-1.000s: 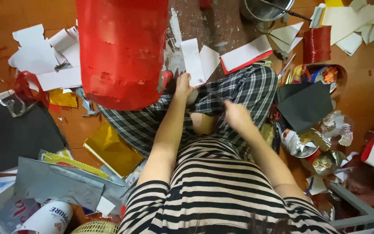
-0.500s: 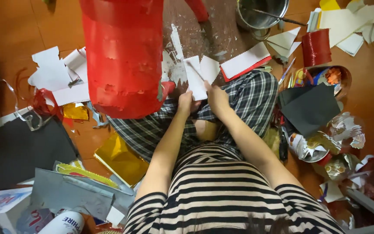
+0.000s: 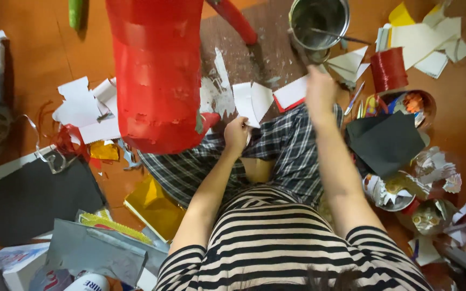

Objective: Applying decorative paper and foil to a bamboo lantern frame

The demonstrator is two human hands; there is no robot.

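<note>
Head view shows the person's left hand (image 3: 237, 134) closed on the lower edge of a white paper piece (image 3: 252, 102) lying just above it, while the right hand (image 3: 321, 91), blurred, grips a brush handle (image 3: 300, 54) reaching up toward the metal pot (image 3: 319, 21) beyond.

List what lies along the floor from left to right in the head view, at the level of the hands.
White paper scraps → big red paper-covered form → left hand on a white paper piece → right hand → red spool → black sheet.
</note>
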